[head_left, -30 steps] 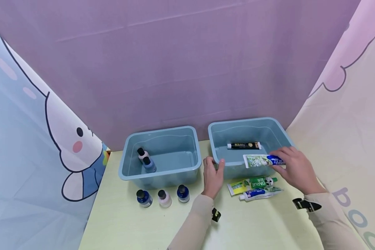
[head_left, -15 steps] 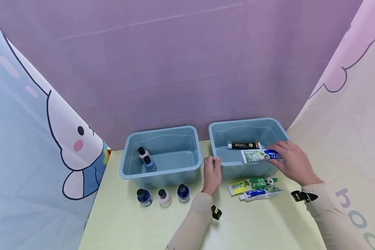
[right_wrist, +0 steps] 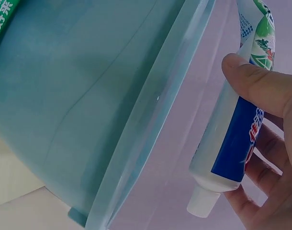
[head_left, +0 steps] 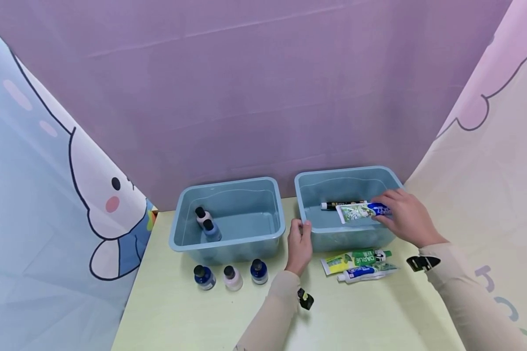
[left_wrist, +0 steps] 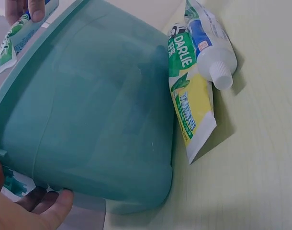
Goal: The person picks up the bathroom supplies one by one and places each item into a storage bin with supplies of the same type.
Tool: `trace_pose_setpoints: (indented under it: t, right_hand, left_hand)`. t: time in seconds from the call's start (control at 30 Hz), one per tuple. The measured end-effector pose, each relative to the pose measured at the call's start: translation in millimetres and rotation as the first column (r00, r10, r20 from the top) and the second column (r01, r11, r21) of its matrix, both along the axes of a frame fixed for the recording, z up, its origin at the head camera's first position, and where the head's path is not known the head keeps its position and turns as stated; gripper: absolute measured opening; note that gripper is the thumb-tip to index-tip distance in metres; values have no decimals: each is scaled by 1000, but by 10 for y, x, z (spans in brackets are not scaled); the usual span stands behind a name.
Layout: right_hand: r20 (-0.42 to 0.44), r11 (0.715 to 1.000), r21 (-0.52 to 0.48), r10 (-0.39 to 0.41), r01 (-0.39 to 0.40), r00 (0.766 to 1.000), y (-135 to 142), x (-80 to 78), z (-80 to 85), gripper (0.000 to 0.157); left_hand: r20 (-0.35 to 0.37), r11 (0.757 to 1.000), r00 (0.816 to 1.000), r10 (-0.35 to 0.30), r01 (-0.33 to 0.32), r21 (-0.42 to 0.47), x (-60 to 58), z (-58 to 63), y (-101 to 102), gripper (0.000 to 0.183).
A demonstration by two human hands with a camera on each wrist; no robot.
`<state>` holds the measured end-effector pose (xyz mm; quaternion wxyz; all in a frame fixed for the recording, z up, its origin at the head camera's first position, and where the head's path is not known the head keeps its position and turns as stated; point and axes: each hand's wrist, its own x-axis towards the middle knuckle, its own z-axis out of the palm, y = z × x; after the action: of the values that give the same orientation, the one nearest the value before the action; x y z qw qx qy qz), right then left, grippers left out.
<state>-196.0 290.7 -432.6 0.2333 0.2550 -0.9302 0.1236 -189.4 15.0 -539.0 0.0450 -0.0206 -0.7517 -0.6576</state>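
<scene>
My right hand [head_left: 406, 217] holds a blue, white and green toothpaste tube [right_wrist: 232, 129] between thumb and fingers, over the right blue plastic bin [head_left: 347, 238]. The tube's white cap points down in the right wrist view. Inside that bin lies a black toothpaste tube [head_left: 331, 205], partly covered by the held one. My left hand [head_left: 299, 248] grips the bin's front left corner, its bent fingers [left_wrist: 57, 208] against the outer wall. In front of the bin lie a green and yellow toothpaste tube [left_wrist: 186, 91] and another blue and white toothpaste tube [left_wrist: 210, 45], side by side.
A second blue bin [head_left: 233, 246] stands to the left with two small black-capped bottles [head_left: 212, 231] inside. Before it on the pale table [head_left: 180, 321] stand a dark blue bottle [head_left: 204, 278], a pink bottle [head_left: 233, 279] and another blue bottle [head_left: 259, 272]. A purple cloth [head_left: 254, 97] hangs behind.
My right hand has carried the toothpaste tube slightly left and farther over the right bin, so it now overlaps the black tube. The left hand stays at the bin's corner.
</scene>
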Motion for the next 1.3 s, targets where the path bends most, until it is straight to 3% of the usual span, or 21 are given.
trace_pose_setpoints:
  t: [0.37,1.3]
  right_hand:
    - [60,1000,3,-5,5,998,-17,-174,-15,38]
    - [227,997,75,-47,30,973,-109,-621,122,36]
  left_hand:
    - [10,995,1000,-20,19,99,-20,-22,7,27]
    - [42,989,998,-47,41,142,-36,-41,13,24]
